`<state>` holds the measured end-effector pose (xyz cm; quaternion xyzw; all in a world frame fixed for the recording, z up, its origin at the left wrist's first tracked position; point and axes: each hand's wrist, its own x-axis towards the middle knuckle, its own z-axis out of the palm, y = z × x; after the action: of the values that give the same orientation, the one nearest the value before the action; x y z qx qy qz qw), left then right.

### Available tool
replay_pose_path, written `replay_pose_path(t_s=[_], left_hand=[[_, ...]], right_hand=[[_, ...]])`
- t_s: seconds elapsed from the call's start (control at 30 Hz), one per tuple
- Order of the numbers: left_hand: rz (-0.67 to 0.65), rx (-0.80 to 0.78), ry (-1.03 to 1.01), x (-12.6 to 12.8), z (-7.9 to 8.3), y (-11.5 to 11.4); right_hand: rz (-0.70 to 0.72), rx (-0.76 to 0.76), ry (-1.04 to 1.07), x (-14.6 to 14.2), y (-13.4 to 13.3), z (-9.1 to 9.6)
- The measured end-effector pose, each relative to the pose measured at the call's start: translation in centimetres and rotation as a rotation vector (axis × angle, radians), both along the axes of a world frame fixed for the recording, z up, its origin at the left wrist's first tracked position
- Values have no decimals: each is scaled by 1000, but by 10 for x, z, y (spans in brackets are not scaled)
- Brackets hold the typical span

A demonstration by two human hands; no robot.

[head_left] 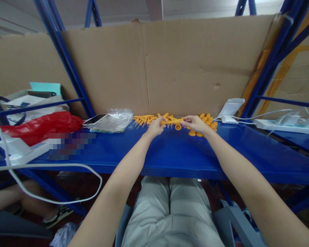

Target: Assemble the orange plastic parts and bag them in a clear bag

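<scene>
My left hand (156,126) and my right hand (195,124) are both stretched out over the blue shelf (170,154). Each is closed in a pinch on an end of one orange plastic piece (174,121) held between them. An orange ring (178,127) hangs or lies just below that piece. A row of orange screw-like parts (144,119) lies to the left of my left hand. A heap of orange caps (208,122) sits behind and to the right of my right hand.
Crumpled clear plastic (115,120) and a phone (94,119) lie left of the parts, with a red bag (41,126) further left. A white pouch (231,107), cables and a power strip (283,125) sit on the right. Cardboard (170,68) backs the shelf. Another person's leg (28,202) shows at lower left.
</scene>
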<state>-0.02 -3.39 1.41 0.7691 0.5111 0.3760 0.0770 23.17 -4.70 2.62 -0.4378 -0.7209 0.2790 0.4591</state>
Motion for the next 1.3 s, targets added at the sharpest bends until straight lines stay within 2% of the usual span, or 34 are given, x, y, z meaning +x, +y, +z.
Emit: replay_pose_path(t_s=[0.33, 0.43, 0.57, 0.73, 0.83, 1.03, 1.3], left_hand=[[6, 10, 10, 2, 1, -5], [-44, -123, -82, 6, -1, -5], [-170, -346, -221, 11, -2, -4], [-281, -452, -314, 11, -2, -1], [-339, -470, -368, 12, -1, -3], [-435, -466, -424, 18, 5, -14], [-464, -407, -404, 21, 1, -14]], right_hand=[[-36, 43, -69, -2, -1, -2], [-97, 148, -159, -3, -5, -2], [-261, 324, -379, -5, -14, 3], [-370, 366, -522, -9, -22, 8], [-388, 409, -519, -11, -25, 8], [-474, 588, -516, -8, -26, 8], [-553, 621, -573, 0, -18, 5]])
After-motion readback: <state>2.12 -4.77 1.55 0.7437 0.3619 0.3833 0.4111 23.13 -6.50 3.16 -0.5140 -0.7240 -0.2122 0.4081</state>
